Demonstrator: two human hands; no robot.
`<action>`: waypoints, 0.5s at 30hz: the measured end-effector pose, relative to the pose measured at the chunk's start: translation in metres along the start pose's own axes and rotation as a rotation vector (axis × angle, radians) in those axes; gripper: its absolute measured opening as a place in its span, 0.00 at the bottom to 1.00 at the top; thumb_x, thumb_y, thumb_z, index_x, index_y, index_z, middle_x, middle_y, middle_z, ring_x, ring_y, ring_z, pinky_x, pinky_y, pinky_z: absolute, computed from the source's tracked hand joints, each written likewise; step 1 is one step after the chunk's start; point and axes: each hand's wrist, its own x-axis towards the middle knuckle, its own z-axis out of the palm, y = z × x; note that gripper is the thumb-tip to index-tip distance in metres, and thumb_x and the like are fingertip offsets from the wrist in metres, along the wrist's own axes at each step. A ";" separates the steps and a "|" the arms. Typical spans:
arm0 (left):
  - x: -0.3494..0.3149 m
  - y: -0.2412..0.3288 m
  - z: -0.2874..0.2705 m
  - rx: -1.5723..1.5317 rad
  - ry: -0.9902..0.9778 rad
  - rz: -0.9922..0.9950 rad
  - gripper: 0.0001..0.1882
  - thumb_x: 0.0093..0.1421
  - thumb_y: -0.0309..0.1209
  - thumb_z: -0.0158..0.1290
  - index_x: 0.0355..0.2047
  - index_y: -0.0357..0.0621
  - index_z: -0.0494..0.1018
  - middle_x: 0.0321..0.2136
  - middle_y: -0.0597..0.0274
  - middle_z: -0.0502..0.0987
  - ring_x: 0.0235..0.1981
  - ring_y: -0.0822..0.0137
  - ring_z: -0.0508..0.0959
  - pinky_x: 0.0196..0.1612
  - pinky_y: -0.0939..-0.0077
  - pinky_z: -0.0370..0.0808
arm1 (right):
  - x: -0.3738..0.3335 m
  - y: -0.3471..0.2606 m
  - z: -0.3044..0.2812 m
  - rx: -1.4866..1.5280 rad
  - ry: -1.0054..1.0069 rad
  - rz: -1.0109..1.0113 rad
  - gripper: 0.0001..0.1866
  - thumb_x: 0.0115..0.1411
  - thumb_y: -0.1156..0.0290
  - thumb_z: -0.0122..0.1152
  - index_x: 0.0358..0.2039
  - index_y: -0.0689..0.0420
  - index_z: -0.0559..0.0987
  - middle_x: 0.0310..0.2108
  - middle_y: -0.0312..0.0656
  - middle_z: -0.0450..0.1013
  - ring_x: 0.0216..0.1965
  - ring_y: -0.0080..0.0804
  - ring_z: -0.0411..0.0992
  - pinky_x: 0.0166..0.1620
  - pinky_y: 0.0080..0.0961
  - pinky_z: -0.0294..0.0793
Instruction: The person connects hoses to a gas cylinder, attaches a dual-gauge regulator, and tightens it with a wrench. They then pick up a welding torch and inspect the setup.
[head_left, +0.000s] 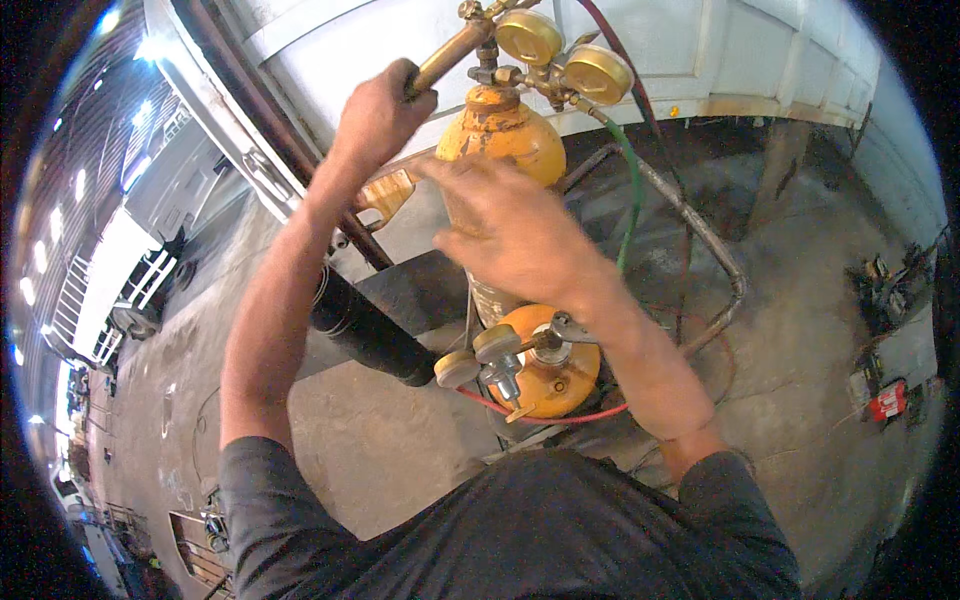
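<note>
My left hand [385,115] is closed round a thick brass-coloured cylindrical handle [452,58], whose far end reaches the fittings on top of a yellow gas cylinder [540,145]. Two round brass gauges [530,38] sit on the regulator right of that end. Slightly blurred, my right hand [520,235] is held in front of the cylinder, thumb apart and fingers stretched to the left. An orange-brown piece [387,195] shows beyond the fingertips; what it is, I cannot make out. Below stands a second yellow cylinder [560,385] with its own gauge regulator [500,365].
A green hose [636,190] and a red hose [590,414] run from the regulators. A bent metal pipe [715,245] curves along the right. Left of the cylinders is a black tube [370,330]. Tools and a red item [887,400] lie at the far right.
</note>
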 end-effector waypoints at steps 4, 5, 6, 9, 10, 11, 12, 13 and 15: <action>0.055 0.019 -0.034 0.178 -0.006 0.193 0.15 0.57 0.36 0.56 0.42 0.43 0.73 0.32 0.51 0.79 0.37 0.49 0.80 0.42 0.55 0.74 | -0.004 -0.022 -0.097 -0.071 0.216 0.072 0.23 0.54 0.74 0.64 0.53 0.57 0.76 0.49 0.44 0.75 0.46 0.31 0.74 0.52 0.27 0.73; 0.068 0.049 -0.048 0.185 0.010 0.204 0.14 0.58 0.36 0.54 0.41 0.42 0.73 0.32 0.47 0.78 0.37 0.47 0.79 0.41 0.54 0.75 | -0.011 -0.021 -0.117 -0.113 0.289 0.082 0.22 0.56 0.74 0.63 0.53 0.58 0.76 0.49 0.43 0.76 0.46 0.30 0.74 0.52 0.28 0.73; 0.080 0.077 -0.054 0.178 0.024 0.219 0.14 0.58 0.36 0.53 0.41 0.42 0.73 0.32 0.43 0.78 0.36 0.45 0.79 0.41 0.54 0.75 | -0.020 -0.017 -0.137 -0.165 0.358 0.097 0.21 0.58 0.73 0.63 0.53 0.59 0.77 0.49 0.41 0.76 0.46 0.30 0.74 0.52 0.29 0.73; 0.107 0.112 -0.066 0.142 0.116 0.552 0.10 0.56 0.33 0.53 0.35 0.41 0.70 0.29 0.45 0.76 0.34 0.42 0.77 0.38 0.52 0.73 | -0.050 -0.008 -0.182 -0.302 0.609 0.216 0.20 0.59 0.70 0.62 0.52 0.58 0.77 0.49 0.42 0.76 0.49 0.33 0.74 0.52 0.27 0.73; 0.110 0.129 -0.069 0.112 0.157 0.649 0.10 0.57 0.33 0.53 0.36 0.41 0.70 0.30 0.47 0.76 0.34 0.42 0.77 0.37 0.53 0.73 | -0.061 -0.005 -0.204 -0.342 0.725 0.262 0.20 0.60 0.69 0.62 0.53 0.59 0.76 0.50 0.41 0.76 0.50 0.32 0.74 0.52 0.27 0.72; 0.113 0.144 -0.071 0.089 0.172 0.742 0.09 0.58 0.32 0.53 0.36 0.42 0.70 0.31 0.48 0.76 0.34 0.44 0.77 0.38 0.53 0.74 | -0.073 -0.002 -0.232 -0.451 0.787 0.257 0.21 0.61 0.67 0.61 0.54 0.60 0.76 0.51 0.42 0.75 0.51 0.32 0.73 0.53 0.28 0.72; 0.115 0.165 -0.075 0.038 0.210 0.849 0.09 0.58 0.32 0.52 0.37 0.43 0.70 0.31 0.49 0.76 0.34 0.45 0.77 0.38 0.54 0.74 | -0.085 -0.013 -0.270 -0.599 0.851 0.244 0.22 0.63 0.65 0.60 0.55 0.60 0.75 0.52 0.42 0.75 0.52 0.32 0.73 0.54 0.28 0.71; 0.113 0.182 -0.071 0.010 0.214 0.949 0.08 0.59 0.31 0.52 0.37 0.43 0.69 0.32 0.50 0.76 0.34 0.46 0.77 0.38 0.55 0.74 | -0.097 -0.015 -0.289 -0.711 0.914 0.253 0.22 0.64 0.63 0.59 0.55 0.61 0.75 0.53 0.42 0.74 0.53 0.31 0.72 0.55 0.29 0.71; 0.096 0.214 -0.064 -0.017 0.098 0.985 0.07 0.61 0.32 0.52 0.38 0.46 0.69 0.32 0.55 0.75 0.35 0.53 0.78 0.39 0.58 0.74 | -0.110 -0.029 -0.310 -0.668 0.689 0.346 0.26 0.65 0.57 0.57 0.58 0.60 0.73 0.54 0.44 0.74 0.53 0.32 0.72 0.56 0.31 0.70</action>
